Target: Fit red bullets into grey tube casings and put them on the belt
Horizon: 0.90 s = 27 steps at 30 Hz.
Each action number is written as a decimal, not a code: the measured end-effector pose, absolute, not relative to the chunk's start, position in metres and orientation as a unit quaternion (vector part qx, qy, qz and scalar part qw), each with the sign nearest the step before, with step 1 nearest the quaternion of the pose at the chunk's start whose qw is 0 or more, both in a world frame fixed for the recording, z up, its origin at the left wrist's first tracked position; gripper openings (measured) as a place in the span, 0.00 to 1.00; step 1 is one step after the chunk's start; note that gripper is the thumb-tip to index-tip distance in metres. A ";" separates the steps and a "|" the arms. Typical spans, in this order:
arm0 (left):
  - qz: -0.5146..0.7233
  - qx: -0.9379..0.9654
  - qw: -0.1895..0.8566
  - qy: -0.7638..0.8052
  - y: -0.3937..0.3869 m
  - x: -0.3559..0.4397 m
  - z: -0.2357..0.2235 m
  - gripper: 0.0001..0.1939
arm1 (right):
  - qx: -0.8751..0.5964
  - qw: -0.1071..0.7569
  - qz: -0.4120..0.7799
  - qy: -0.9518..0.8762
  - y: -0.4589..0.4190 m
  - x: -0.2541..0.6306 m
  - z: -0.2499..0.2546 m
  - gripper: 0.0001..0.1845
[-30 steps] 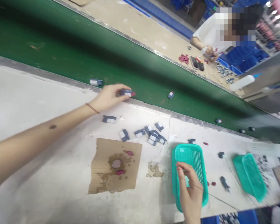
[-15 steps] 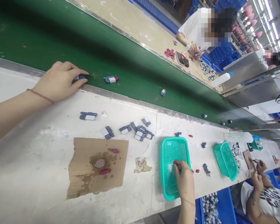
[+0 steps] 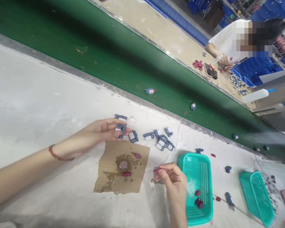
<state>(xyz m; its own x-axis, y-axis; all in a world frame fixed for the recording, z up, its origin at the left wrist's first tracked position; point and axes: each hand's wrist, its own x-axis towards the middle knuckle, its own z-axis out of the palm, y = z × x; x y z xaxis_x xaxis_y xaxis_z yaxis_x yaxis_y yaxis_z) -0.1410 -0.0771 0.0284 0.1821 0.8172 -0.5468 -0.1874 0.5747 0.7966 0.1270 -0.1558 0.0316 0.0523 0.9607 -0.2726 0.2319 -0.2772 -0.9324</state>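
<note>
Over the white table, my left hand [image 3: 104,131] is closed around a blue-grey and white toy part [image 3: 121,129], just behind the cardboard sheet [image 3: 142,174]. Between thumb and fingers my right hand [image 3: 174,182] pinches a small dark red piece [image 3: 157,173], left of the green basket [image 3: 211,190]. A few dark red pieces [image 3: 199,202] lie in that basket. On the wet-stained cardboard are a round cap [image 3: 123,164] and two red pieces [image 3: 126,174]. Several similar blue-grey and white parts [image 3: 161,144] lie behind the cardboard.
A green conveyor belt [image 3: 123,72] runs along the table's far side, carrying a few parts [image 3: 150,91]. Another green basket [image 3: 256,196] stands at right. Across the belt a person in a white shirt [image 3: 237,34] works at a bench beside a pile of red pieces [image 3: 197,65].
My left hand has come off the belt's edge to above the table with the part in it. My right hand has left the basket and moved left, holding a red piece. The view has shifted.
</note>
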 end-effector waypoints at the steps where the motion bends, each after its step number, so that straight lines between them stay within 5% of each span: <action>1: 0.353 0.289 0.712 0.534 -0.085 -0.141 0.029 0.22 | -0.621 0.342 0.488 -0.510 -0.153 0.117 0.030 0.09; 15: 0.385 0.173 0.703 0.572 -0.145 -0.143 0.013 0.21 | -0.376 0.139 0.136 -0.906 -0.143 0.055 0.002 0.18; 22: 0.423 0.073 0.728 0.535 -0.147 -0.132 0.014 0.26 | -0.376 0.120 0.151 -0.906 -0.139 0.055 0.005 0.19; 27: 0.410 0.061 0.747 0.520 -0.148 -0.130 0.018 0.28 | -0.416 0.190 0.340 -0.821 -0.135 0.062 0.011 0.12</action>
